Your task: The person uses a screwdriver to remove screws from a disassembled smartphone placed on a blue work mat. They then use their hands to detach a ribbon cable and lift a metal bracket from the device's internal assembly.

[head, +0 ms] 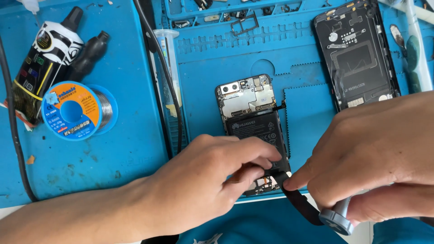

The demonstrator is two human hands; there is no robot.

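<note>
An opened smartphone (249,113) lies back-up on the blue repair mat (203,77), its circuit board and black battery exposed. My left hand (212,176) rests over the phone's lower end, fingers curled and pressing on it. My right hand (375,153) grips a tool with a grey knurled end (337,219), and its fingertip touches the phone's bottom right corner. A black strip (300,203) runs from that corner toward the tool. The phone's lowest part is hidden under my fingers.
A second opened phone (357,52) lies at the upper right. A solder spool (72,110), a black-and-white glue tube (43,58), a syringe (167,58) and a black cable (169,86) sit to the left. Small parts fill the mat's top tray (226,18).
</note>
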